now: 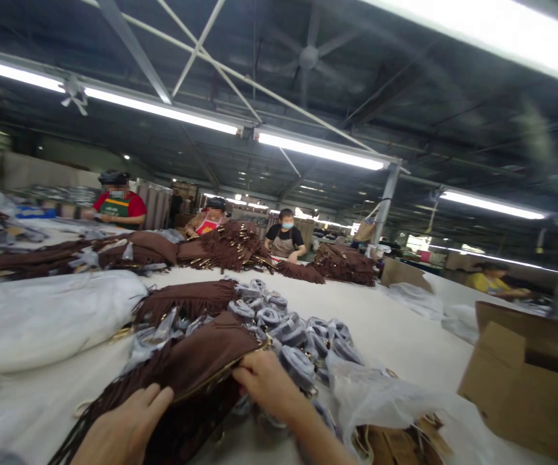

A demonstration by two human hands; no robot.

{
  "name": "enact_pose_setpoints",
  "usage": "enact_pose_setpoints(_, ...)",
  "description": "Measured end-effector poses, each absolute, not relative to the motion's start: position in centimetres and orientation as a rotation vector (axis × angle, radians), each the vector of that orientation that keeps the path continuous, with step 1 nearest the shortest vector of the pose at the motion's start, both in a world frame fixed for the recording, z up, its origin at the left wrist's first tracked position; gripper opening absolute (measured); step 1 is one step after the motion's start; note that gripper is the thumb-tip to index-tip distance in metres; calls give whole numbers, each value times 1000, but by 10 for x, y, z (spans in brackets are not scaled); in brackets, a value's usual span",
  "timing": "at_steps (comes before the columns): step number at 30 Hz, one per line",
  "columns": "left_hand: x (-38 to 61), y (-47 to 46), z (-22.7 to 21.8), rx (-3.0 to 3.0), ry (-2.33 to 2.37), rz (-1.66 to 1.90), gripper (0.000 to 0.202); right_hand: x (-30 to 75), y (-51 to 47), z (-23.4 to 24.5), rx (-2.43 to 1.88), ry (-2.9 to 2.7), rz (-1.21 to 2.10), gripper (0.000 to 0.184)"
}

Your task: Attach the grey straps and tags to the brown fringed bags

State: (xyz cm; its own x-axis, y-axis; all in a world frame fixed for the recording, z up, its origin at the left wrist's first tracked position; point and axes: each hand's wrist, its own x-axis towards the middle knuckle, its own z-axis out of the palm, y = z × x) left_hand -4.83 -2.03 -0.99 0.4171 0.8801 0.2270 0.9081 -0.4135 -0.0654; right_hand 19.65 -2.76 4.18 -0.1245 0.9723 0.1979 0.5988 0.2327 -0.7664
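A brown suede bag (196, 361) with fringe lies on the white table (395, 329) right in front of me. My left hand (124, 426) rests on its fringed left side, fingers curled over the edge. My right hand (267, 381) pinches the bag's open top edge at the gold zip. Behind the bag lies a heap of several rolled grey straps (283, 323) wrapped in clear plastic. A second fringed brown bag (186, 300) sits just beyond.
An open cardboard box (526, 381) stands at the right. Clear plastic bags (385, 400) lie beside my right arm, and white plastic (41, 316) is heaped at the left. More brown fringed bags (230, 248) are piled further back. Three people in aprons (283, 239) work at the far side.
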Motion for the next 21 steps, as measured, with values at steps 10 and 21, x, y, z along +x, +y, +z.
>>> enact_pose_setpoints(10, -45, -43, -44, -2630, -1612, -371, 75, 273, -17, 44, -1681, -2262, 240, 84)
enact_pose_setpoints(21, -71, 6, 9, -2439, -1657, -344, 70, 261, -14, 102, -1798, -1963, 781, 31)
